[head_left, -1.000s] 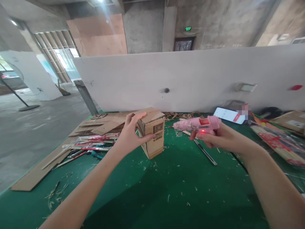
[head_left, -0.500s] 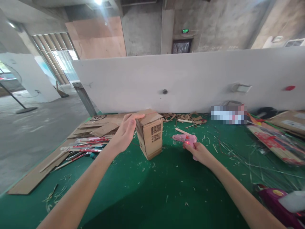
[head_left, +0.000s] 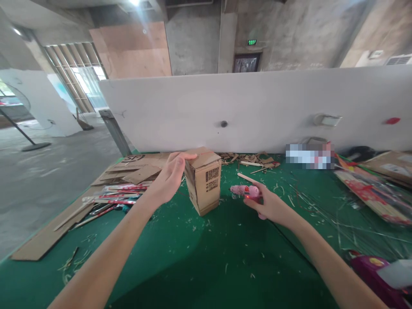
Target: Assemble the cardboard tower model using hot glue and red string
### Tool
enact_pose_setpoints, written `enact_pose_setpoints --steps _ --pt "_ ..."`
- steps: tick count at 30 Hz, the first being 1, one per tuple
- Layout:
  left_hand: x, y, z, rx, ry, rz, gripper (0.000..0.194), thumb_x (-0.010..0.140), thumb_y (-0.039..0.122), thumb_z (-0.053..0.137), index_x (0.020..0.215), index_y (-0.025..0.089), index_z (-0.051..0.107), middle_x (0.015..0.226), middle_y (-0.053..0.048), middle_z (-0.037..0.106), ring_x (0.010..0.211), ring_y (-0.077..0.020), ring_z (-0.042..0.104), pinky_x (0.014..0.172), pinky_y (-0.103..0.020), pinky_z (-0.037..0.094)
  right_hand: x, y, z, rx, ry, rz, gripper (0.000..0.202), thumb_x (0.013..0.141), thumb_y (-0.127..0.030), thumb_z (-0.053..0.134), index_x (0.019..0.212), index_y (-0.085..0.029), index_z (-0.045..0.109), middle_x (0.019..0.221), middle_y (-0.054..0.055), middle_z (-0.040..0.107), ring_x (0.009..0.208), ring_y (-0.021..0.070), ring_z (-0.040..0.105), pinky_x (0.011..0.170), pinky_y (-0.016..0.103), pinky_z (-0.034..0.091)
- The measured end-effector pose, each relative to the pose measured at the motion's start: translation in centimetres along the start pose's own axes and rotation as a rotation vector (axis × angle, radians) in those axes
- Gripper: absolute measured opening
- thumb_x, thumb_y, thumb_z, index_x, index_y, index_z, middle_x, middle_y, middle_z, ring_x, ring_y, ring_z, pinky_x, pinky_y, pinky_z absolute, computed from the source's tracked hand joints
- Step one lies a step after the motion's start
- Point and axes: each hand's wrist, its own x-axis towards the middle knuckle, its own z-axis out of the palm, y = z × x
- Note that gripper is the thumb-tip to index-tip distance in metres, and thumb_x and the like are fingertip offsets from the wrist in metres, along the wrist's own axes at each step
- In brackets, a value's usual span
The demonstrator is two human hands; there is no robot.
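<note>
A tall cardboard box [head_left: 208, 184] with printed codes on its right face stands upright on the green table [head_left: 193, 266]. My left hand [head_left: 172, 178] grips its upper left edge, with a finger lying along the top flap; the other fingers are partly hidden. To the right of the box, my right hand [head_left: 268, 204] is closed around a pink hot glue gun [head_left: 246, 192]. The gun's nozzle points left toward the box, apart from it, and a small red light glows on its side. A dark cord runs from the gun under my right forearm.
Cardboard pieces [head_left: 35, 244] and wrapped tools [head_left: 119, 195] lie on the left. Cardboard scraps [head_left: 265, 159] and a wooden stick [head_left: 246, 177] lie behind the gun. Plastic packets [head_left: 370, 195], clear strips and a purple object [head_left: 370, 270] occupy the right. A white panel [head_left: 180, 111] borders the back.
The glue gun has come slightly lower and left, and my right hand now covers more of its rear. Its cord has come into view. My left hand stays on the box.
</note>
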Motion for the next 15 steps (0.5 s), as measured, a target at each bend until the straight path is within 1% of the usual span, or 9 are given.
enact_pose_setpoints --steps 1,3,5,6,7,9,11,13,15 --pt "0.0 0.0 0.0 -0.009 0.003 0.003 0.063 0.097 0.062 0.013 0.125 0.025 0.056 0.133 -0.008 0.054 0.125 -0.0239 0.050 0.110 -0.046 0.035 0.0 -0.1 -0.4 -0.049 0.040 0.025 0.078 0.078 -0.058 0.061 0.141 -0.017 0.040 0.112 0.016 0.067 0.085 0.0297 0.067 0.073 0.044 0.055" --pt "0.0 0.0 0.0 -0.014 -0.009 -0.007 0.061 0.097 0.061 0.014 0.125 0.026 0.056 0.134 -0.007 0.053 0.125 -0.0243 0.049 0.110 -0.046 0.035 0.0 -0.8 -1.3 -0.175 0.175 -0.042 0.082 0.080 -0.059 0.058 0.145 -0.015 0.034 0.127 0.019 0.059 0.109 0.0358 0.059 0.088 0.050 0.050" --pt "-0.1 0.1 -0.1 0.000 -0.019 -0.022 0.059 0.098 0.060 0.015 0.125 0.027 0.055 0.134 -0.006 0.052 0.126 -0.0245 0.048 0.111 -0.046 0.034 -0.2 -2.4 -2.3 -0.265 0.383 -0.179 0.073 0.084 -0.056 0.055 0.143 -0.017 0.037 0.133 0.017 0.054 0.124 0.0378 0.047 0.099 0.056 0.040" --pt "-0.1 0.2 -0.2 0.016 -0.019 -0.024 0.058 0.098 0.059 0.015 0.125 0.027 0.055 0.134 -0.006 0.052 0.127 -0.0242 0.047 0.112 -0.045 0.033 -0.4 -3.6 -2.7 -0.274 0.456 -0.267 0.066 0.086 -0.051 0.054 0.141 -0.018 0.039 0.134 0.016 0.053 0.125 0.0356 0.046 0.103 0.055 0.037" --pt "-0.1 0.3 -0.2 0.025 -0.017 -0.022 0.058 0.099 0.058 0.015 0.125 0.027 0.055 0.134 -0.006 0.052 0.129 -0.0237 0.045 0.113 -0.045 0.031 -0.6 -4.9 -3.1 -0.261 0.492 -0.362 0.058 0.089 -0.046 0.052 0.139 -0.019 0.041 0.133 0.015 0.054 0.124 0.0327 0.047 0.104 0.052 0.037" --pt "-0.1 0.4 -0.1 0.003 -0.009 -0.016 0.058 0.099 0.057 0.015 0.125 0.025 0.055 0.134 -0.006 0.052 0.129 -0.0221 0.045 0.114 -0.043 0.029 -0.9 -7.7 -3.4 -0.269 0.461 -0.541 0.044 0.092 -0.034 0.048 0.134 -0.021 0.047 0.133 0.012 0.055 0.125 0.0286 0.046 0.104 0.048 0.037" --pt "-0.1 0.3 0.0 -0.025 0.000 -0.014 0.059 0.099 0.057 0.015 0.126 0.024 0.056 0.134 -0.007 0.052 0.129 -0.0214 0.045 0.115 -0.042 0.029 -0.9 -10.3 -3.2 -0.303 0.395 -0.669 0.043 0.092 -0.023 0.043 0.135 -0.022 0.047 0.135 0.008 0.054 0.125 0.0261 0.045 0.105 0.045 0.037" --pt "0.0 0.2 0.1 -0.033 0.018 -0.001 0.061 0.099 0.058 0.016 0.126 0.023 0.057 0.133 -0.009 0.052 0.129 -0.0218 0.045 0.115 -0.043 0.029 -0.4 -12.2 -2.8 -0.342 0.347 -0.733 0.044 0.091 -0.013 0.038 0.132 -0.023 0.050 0.134 0.006 0.056 0.124 0.0245 0.046 0.103 0.044 0.036" --pt "0.1 0.0 0.2 -0.036 0.017 0.007 0.061 0.098 0.059 0.017 0.126 0.023 0.057 0.133 -0.009 0.052 0.129 -0.0225 0.045 0.114 -0.045 0.030 0.3 -13.4 -2.4 -0.368 0.309 -0.770 0.047 0.088 -0.006 0.035 0.128 -0.022 0.054 0.131 0.005 0.059 0.122 0.0235 0.047 0.102 0.043 0.036"
